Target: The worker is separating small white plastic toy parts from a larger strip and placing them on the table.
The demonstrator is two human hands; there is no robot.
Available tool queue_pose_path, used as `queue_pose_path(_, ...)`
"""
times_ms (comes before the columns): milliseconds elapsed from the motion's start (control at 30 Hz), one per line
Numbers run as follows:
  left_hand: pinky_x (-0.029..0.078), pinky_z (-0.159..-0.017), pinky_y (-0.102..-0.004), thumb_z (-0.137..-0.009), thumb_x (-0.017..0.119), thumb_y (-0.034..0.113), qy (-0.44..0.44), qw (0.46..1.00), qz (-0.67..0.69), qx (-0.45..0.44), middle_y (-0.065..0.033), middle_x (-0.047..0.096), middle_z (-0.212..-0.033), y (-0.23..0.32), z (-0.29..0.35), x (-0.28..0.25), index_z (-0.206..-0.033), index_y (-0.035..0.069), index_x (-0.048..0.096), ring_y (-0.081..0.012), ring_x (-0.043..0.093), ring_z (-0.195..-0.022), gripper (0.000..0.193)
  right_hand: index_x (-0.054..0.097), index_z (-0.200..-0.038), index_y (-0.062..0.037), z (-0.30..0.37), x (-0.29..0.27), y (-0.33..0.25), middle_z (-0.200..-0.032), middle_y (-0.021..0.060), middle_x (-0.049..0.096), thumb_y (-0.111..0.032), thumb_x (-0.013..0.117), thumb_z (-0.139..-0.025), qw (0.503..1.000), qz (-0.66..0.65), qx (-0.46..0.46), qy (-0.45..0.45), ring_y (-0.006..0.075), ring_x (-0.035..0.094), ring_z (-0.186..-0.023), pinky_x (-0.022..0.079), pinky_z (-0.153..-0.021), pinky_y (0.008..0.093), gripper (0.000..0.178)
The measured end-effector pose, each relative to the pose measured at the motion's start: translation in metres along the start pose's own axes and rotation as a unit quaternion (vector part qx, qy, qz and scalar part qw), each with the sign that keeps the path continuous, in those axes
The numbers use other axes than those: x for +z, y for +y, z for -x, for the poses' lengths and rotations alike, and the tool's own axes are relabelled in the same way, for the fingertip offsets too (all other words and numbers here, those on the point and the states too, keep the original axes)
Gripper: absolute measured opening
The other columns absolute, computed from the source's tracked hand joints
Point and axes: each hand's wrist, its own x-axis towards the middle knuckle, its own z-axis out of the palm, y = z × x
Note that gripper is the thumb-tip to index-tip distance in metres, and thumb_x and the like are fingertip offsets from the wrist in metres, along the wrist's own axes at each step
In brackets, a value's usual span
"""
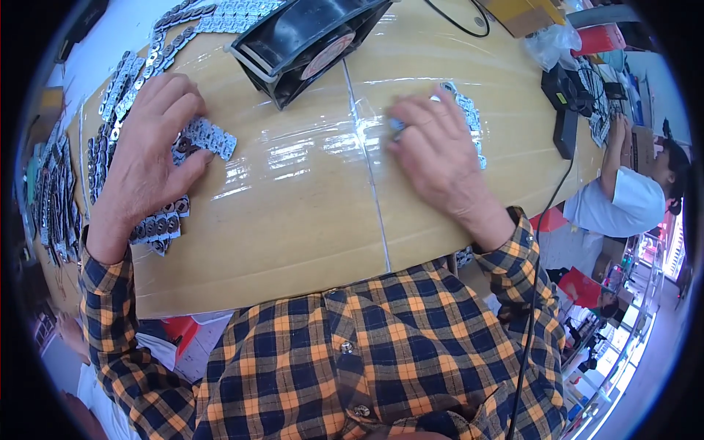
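Observation:
My left hand (150,150) is at the left of the table, its fingers curled and the thumb below. It is closed on a short strip of small silver pieces (213,138), which sticks out between thumb and forefinger. More silver pieces with dark round centres (158,226) lie under and beside the wrist. Right of the middle, my right hand (440,158) is blurred by motion. Its thumb and fingertips are pinched around a small bluish bit that I cannot make out. Just beyond its knuckles lies another group of silver pieces (468,110), partly covered by the hand.
A black box-framed fan (315,48) stands at the table's far side. Long chains of silver pieces (110,99) run along the left. Black adapters (565,132) with a cable, a plastic bag (550,44) and a carton are at the right. A person (623,194) sits beyond.

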Motion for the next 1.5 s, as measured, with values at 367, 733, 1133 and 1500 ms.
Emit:
queue_pose_path(367,0.049,-0.081,-0.0379,-0.074,0.063,-0.004,0.077,0.995,0.062,0.009,-0.0163,0.061,-0.1,0.043,0.011,-0.001,-0.091,-0.002,0.056,-0.0343,0.06,-0.097,0.019,0.059,-0.091,0.0012,0.003,-0.033,0.003,-0.094,0.0123,0.063,-0.001,0.061,-0.085,0.991,0.011,0.119,0.054,0.0293,0.061,-0.088,0.048,-0.086,0.0398,0.007)
queue_pose_path(733,0.049,-0.062,-0.021,-0.093,0.059,0.009,0.048,0.662,0.704,-0.251,-0.0088,0.068,-0.09,0.11,0.003,0.04,-0.11,-0.004,0.061,-0.0084,0.061,-0.071,0.022,0.057,-0.087,0.0043,-0.033,-0.036,-0.03,-0.079,0.0091,0.06,-0.017,0.049,-0.099,0.744,-0.601,0.272,-0.107,0.0132,0.059,-0.069,0.048,-0.062,0.0249,0.026)
queue_pose_path(1133,0.045,-0.055,-0.0189,-0.089,0.062,0.007,0.039,0.746,0.613,-0.257,-0.006,0.068,-0.082,0.097,0.0,0.037,-0.102,-0.003,0.068,-0.0057,0.057,-0.063,0.018,0.058,-0.086,0.0051,-0.031,-0.032,-0.023,-0.079,0.0083,0.06,-0.017,0.051,-0.099,0.763,-0.588,0.23,-0.137,0.0134,0.059,-0.069,0.048,-0.063,0.0249,0.026)
queue_pose_path(1500,0.039,-0.051,-0.0187,-0.086,0.068,0.009,0.042,0.804,0.576,-0.14,-0.0006,0.066,-0.078,0.089,-0.01,0.041,-0.093,-0.002,0.069,-0.0021,0.054,-0.061,0.013,0.059,-0.081,0.0045,-0.046,-0.03,-0.014,-0.067,0.0053,0.059,-0.015,0.056,-0.096,0.865,-0.462,0.066,-0.184,0.0131,0.058,-0.059,0.043,-0.054,0.0263,0.025)
